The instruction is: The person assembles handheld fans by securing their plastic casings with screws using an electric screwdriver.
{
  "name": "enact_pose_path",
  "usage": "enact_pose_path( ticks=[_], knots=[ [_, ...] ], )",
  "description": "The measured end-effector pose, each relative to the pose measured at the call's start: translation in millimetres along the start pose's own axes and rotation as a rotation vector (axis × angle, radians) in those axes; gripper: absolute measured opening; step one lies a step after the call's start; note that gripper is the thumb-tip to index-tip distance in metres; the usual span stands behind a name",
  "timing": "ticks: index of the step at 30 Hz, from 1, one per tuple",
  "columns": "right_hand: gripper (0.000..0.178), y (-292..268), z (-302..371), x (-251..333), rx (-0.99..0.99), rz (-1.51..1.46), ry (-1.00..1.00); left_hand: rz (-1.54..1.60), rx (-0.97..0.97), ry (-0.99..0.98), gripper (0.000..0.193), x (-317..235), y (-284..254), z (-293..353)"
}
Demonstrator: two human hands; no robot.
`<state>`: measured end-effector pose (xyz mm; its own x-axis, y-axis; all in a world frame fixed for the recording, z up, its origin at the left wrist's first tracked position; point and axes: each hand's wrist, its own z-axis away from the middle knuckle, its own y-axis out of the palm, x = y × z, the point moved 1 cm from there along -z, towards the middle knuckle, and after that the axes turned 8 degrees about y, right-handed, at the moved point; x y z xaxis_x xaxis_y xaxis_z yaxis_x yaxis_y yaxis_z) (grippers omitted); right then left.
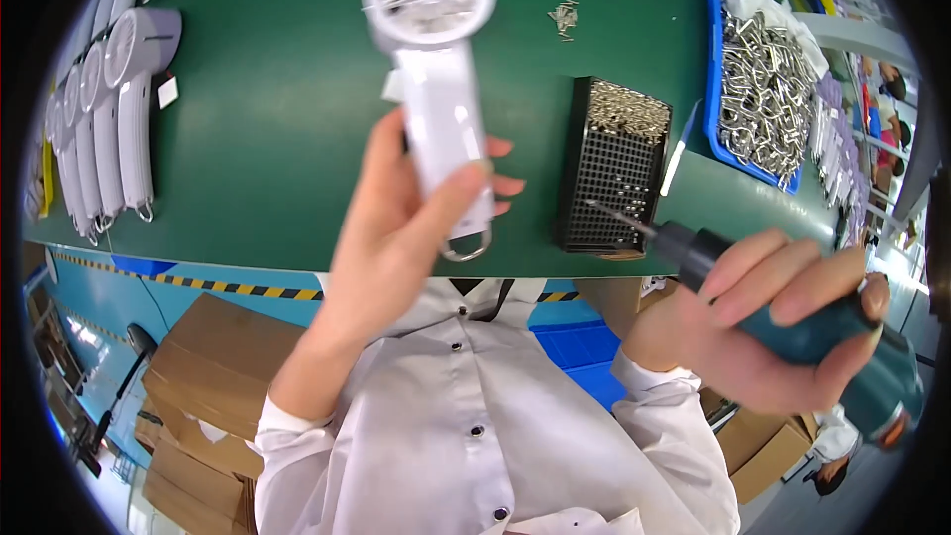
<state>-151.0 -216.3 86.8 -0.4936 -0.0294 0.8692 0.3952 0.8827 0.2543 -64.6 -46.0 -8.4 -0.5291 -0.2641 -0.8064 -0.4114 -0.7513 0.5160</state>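
Note:
A white handheld fan (443,99) with a round grille head and a metal loop at its base is gripped by its handle in my left hand (396,198), over the green table. My right hand (783,317) is wrapped round a dark green electric screwdriver (827,342). The thin bit of the tool points left, its tip over the lower part of a black screw tray (609,173). Small screws (626,111) crowd the tray's far end, and others sit in scattered holes nearer to me. Whether the bit carries a screw is too small to tell.
More white fans (124,109) stand in a row at the left. A blue bin (715,89) of metal loops (763,89) is at the right, beside a white-and-blue pen-like tool (680,154). Loose screws (565,20) lie farther back on the green table (267,139). Cardboard boxes (223,357) are below.

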Motion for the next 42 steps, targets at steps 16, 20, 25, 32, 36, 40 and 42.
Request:
enact_pose_path(
  ticks=[16, 20, 25, 32, 36, 40, 42],
  knots=[
    [0.035, 34.8, 16.4, -32.2, 0.195, 0.097, -0.016, -0.125, 0.011, 0.122, 0.051, 24.8, 9.2, -6.0],
    [0.033, 37.5, 17.4, -32.5, 0.214, 0.131, -0.017, -0.124, 0.016, 0.097, 0.052, 24.1, 8.1, -6.1],
    [0.030, 40.8, 17.0, -32.9, 0.151, 0.138, -0.004, -0.106, 0.034, 0.082, 0.054, 20.5, 10.5, -7.2],
    [0.029, 41.4, 18.8, -43.0, 0.179, 0.085, -0.053, -0.112, 0.021, 0.046, 0.054, 20.4, 8.6, -6.0],
    [0.032, 35.7, 16.3, -42.2, 0.210, 0.051, -0.025, -0.138, 0.062, 0.055, 0.054, 18.6, 10.1, -6.3],
    [0.037, 37.3, 20.2, -40.2, 0.271, 0.040, -0.050, -0.129, 0.028, 0.053, 0.052, 21.8, 8.1, -5.8],
    [0.038, 42.4, 25.7, -32.8, 0.156, 0.027, -0.210, -0.070, 0.002, 0.117, 0.049, 24.9, 3.5, -4.9]
  ],
)
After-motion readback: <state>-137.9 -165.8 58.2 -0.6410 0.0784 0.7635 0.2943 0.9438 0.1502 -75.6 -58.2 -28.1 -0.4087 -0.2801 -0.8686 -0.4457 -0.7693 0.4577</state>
